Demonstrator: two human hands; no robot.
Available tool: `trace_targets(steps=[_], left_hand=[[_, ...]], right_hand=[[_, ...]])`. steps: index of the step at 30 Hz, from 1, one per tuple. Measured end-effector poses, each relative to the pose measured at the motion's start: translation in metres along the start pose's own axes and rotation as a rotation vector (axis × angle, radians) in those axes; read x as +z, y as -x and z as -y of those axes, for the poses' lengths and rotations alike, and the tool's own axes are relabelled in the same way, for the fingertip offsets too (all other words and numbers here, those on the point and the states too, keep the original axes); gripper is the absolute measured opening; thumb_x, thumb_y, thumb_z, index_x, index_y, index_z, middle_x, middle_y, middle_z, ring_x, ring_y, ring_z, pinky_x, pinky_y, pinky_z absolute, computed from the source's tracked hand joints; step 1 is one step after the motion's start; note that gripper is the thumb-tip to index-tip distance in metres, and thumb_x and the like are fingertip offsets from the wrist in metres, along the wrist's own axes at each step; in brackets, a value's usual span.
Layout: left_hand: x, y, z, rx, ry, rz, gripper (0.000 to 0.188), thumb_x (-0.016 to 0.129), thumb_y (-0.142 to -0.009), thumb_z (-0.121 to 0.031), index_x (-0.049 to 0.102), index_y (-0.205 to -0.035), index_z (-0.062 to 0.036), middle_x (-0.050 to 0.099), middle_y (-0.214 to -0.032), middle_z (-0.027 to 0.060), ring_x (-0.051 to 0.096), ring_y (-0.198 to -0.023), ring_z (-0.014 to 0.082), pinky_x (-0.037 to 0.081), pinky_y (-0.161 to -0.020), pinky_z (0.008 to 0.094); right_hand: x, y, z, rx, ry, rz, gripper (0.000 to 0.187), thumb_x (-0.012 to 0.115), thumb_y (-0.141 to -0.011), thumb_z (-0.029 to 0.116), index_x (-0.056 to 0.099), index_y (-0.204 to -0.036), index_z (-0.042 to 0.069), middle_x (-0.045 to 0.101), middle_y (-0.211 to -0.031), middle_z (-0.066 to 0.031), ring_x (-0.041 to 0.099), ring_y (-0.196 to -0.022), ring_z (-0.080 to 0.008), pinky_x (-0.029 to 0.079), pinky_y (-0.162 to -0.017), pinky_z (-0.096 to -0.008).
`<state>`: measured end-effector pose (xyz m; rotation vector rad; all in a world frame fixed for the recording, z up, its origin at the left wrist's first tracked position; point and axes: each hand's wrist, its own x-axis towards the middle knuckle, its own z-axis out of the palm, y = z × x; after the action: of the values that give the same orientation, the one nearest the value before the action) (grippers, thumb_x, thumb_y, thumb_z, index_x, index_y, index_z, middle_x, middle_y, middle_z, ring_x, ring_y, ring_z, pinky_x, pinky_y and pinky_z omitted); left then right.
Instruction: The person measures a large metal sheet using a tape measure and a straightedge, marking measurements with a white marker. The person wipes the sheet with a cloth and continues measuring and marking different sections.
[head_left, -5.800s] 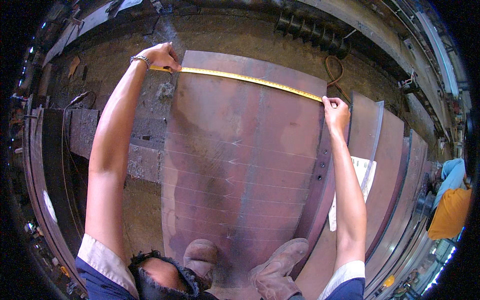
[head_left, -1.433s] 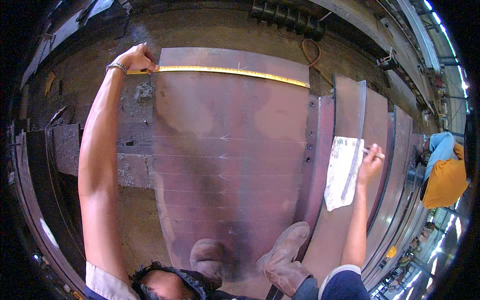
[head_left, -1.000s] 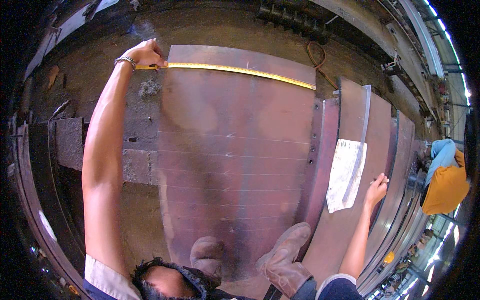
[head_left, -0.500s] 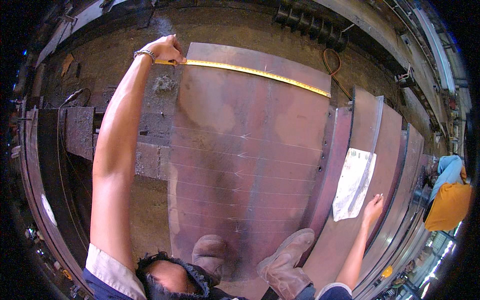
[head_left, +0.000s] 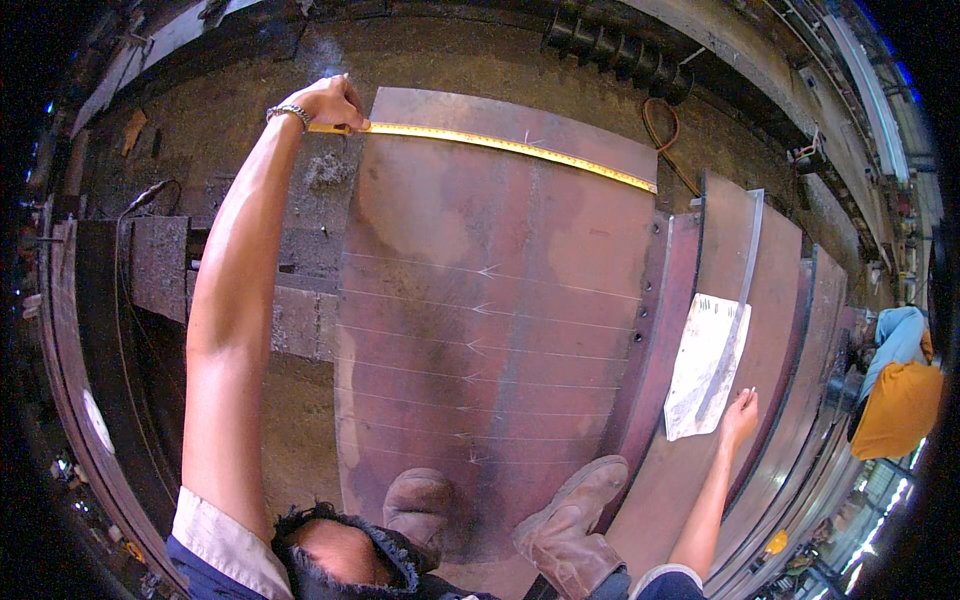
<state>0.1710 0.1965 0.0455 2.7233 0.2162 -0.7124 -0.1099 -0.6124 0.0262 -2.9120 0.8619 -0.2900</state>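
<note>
My left hand (head_left: 330,103) is closed on a yellow tape measure (head_left: 510,147) at the far left edge of a large reddish-brown steel plate (head_left: 560,240). The tape lies stretched across the plate's far end, reaching its right edge. Several thin pale lines with arrow-like marks cross the plate nearer to me. My right hand (head_left: 738,420) is pinched around a small whitish stub, of which only the tip shows. It hovers over a neighbouring plate, beside a white paper sheet (head_left: 692,390) with a clear, ruler-like strip (head_left: 752,245) lying partly over it.
My boots (head_left: 570,530) rest on the near part of the plate. More steel plates (head_left: 775,290) overlap at the right. A dark ribbed roller-like part (head_left: 615,58) and a looped hose (head_left: 660,130) lie beyond. At the far right is a person in orange and blue (head_left: 897,400).
My right hand has shifted slightly left, closer to the paper sheet. My left hand stays on the tape at the plate's edge, and the tape still spans the plate.
</note>
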Motion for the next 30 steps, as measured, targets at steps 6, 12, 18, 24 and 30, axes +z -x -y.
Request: trace_targets(steps=[6, 12, 18, 24, 30], left_hand=[[-0.002, 0.000, 0.002, 0.012, -0.046, 0.014, 0.040, 0.083, -0.065, -0.040, 0.076, -0.085, -0.0053, 0.074, -0.085, 0.0112, 0.069, -0.082, 0.0249, 0.054, -0.079, 0.0378], [0.004, -0.001, 0.007, 0.019, -0.049, -0.039, 0.035, 0.083, -0.068, -0.035, 0.078, -0.085, -0.0055, 0.074, -0.080, 0.0077, 0.069, -0.074, 0.0179, 0.054, -0.072, 0.0335], [0.013, 0.021, 0.027, 0.149, 0.150, -0.062, 0.045, 0.081, -0.075, -0.044, 0.077, -0.093, -0.0034, 0.072, -0.079, 0.0046, 0.064, -0.069, 0.0149, 0.052, -0.068, 0.0320], [0.011, 0.079, 0.006, 0.109, 0.654, -0.074, 0.062, 0.080, -0.075, -0.055, 0.075, -0.104, -0.0003, 0.073, -0.094, 0.0107, 0.066, -0.085, 0.0177, 0.052, -0.081, 0.0305], [0.007, 0.087, 0.002, 0.187, 0.798, -0.284, 0.072, 0.072, -0.075, -0.067, 0.074, -0.102, 0.0001, 0.070, -0.087, 0.0088, 0.064, -0.084, 0.0158, 0.050, -0.079, 0.0308]], right_hand=[[-0.002, 0.009, 0.018, -0.057, 0.040, 0.060, 0.036, 0.060, -0.095, 0.033, 0.062, -0.105, -0.001, 0.069, -0.096, -0.0211, 0.068, -0.092, -0.0380, 0.050, -0.079, -0.0452], [0.013, 0.013, 0.009, -0.100, 0.030, 0.160, 0.035, 0.065, -0.092, 0.034, 0.063, -0.102, 0.001, 0.069, -0.091, -0.0185, 0.068, -0.087, -0.0367, 0.051, -0.077, -0.0451], [0.037, 0.016, -0.006, -0.114, 0.008, 0.086, 0.033, 0.062, -0.093, 0.034, 0.062, -0.095, 0.000, 0.069, -0.085, -0.0202, 0.068, -0.081, -0.0383, 0.050, -0.072, -0.0453], [0.030, 0.035, 0.024, -0.199, -0.001, 0.170, 0.027, 0.060, -0.093, 0.027, 0.059, -0.092, 0.001, 0.068, -0.087, -0.0236, 0.066, -0.085, -0.0424, 0.049, -0.071, -0.0487], [0.017, 0.023, 0.048, -0.262, 0.059, -0.033, 0.019, 0.059, -0.093, 0.022, 0.056, -0.097, 0.004, 0.068, -0.082, -0.0239, 0.066, -0.080, -0.0442, 0.047, -0.066, -0.0533]])
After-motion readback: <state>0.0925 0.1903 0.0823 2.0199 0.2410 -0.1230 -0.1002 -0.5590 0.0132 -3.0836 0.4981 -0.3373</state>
